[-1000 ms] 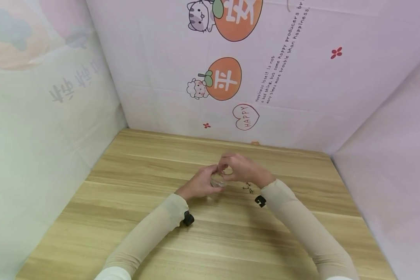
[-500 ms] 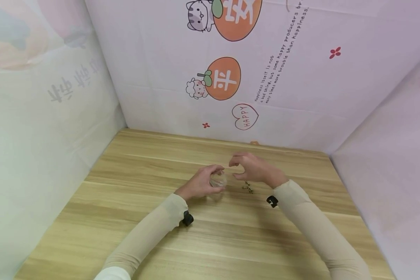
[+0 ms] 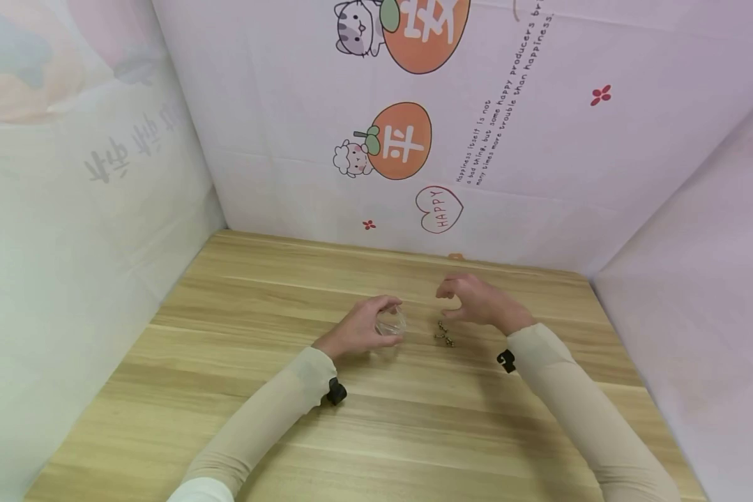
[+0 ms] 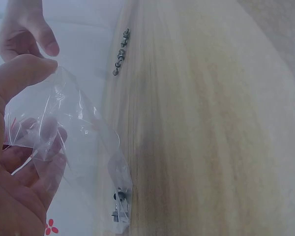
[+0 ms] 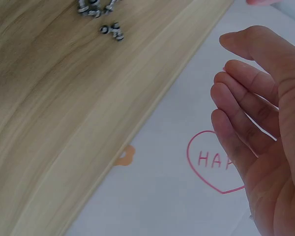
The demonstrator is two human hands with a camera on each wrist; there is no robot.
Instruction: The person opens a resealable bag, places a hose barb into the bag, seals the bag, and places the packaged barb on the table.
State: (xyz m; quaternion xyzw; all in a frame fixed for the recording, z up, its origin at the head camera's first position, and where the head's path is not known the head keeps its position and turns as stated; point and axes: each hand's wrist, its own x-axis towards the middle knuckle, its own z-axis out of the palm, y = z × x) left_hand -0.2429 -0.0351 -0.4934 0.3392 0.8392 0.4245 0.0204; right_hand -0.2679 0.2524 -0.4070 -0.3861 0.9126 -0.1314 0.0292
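My left hand (image 3: 359, 328) grips a clear plastic bag (image 4: 83, 115), its thumb at the upper edge and its fingers spreading the mouth. At the bottom of the bag lie small dark metal screws (image 4: 119, 202), seen through the film. To the right, my right hand (image 3: 480, 305) hovers over the table with thumb and fingers apart and nothing between them. Several loose metal screws (image 3: 445, 340) with washers lie in a small cluster just below it; the right wrist view shows some of those screws (image 5: 113, 31) at its top left.
A wood-grain table (image 3: 376, 418) carries everything. Its far edge meets a white printed cloth (image 3: 288, 139), and more cloth rises at the left and right sides. A black wrist strap piece (image 3: 336, 392) shows below the left cuff.
My right hand has moved away from the bag's mouth to the right, its fingers parting, and is now over the loose screws. The left hand and bag have stayed in place.
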